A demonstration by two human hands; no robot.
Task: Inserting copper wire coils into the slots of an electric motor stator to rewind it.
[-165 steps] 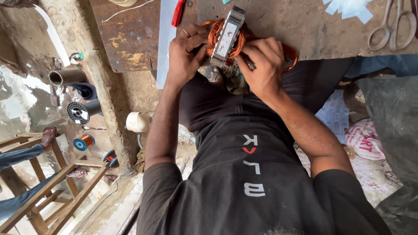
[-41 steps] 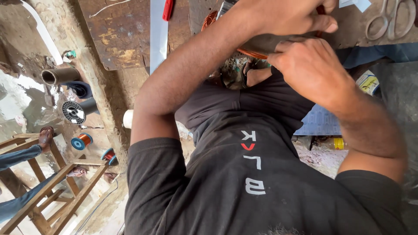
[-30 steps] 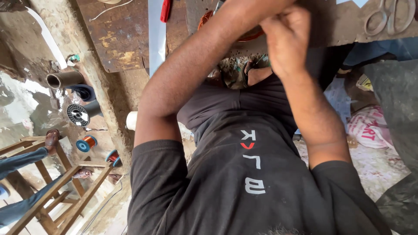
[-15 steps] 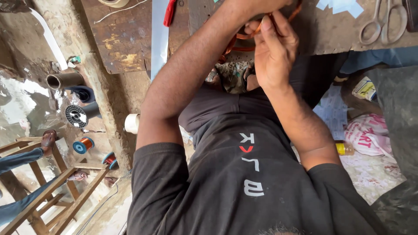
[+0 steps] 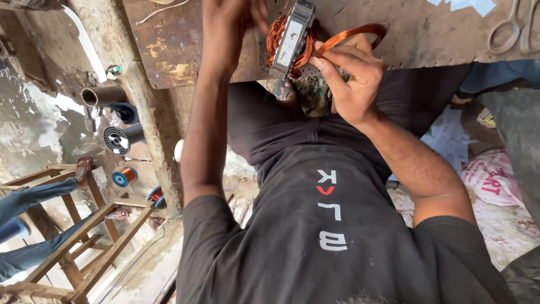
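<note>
1. My right hand [image 5: 349, 79] pinches a loop of copper wire [image 5: 351, 35] between thumb and fingers, closed on it.
2. My left hand [image 5: 233, 14] reaches the coil-wound metal stator [image 5: 292, 39]; I cannot tell its grip.
3. The stator stands on the worn bench [image 5: 169, 45].

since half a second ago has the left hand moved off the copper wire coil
Yes. The left hand has shifted left of the grey metal stator block, toward the rusty brown metal plate.

Scissors [image 5: 514, 31] lie on the bench top [image 5: 169, 45]; wire spools [image 5: 125, 176], perhaps copper, sit beside a wooden stool [image 5: 84, 247].
</note>
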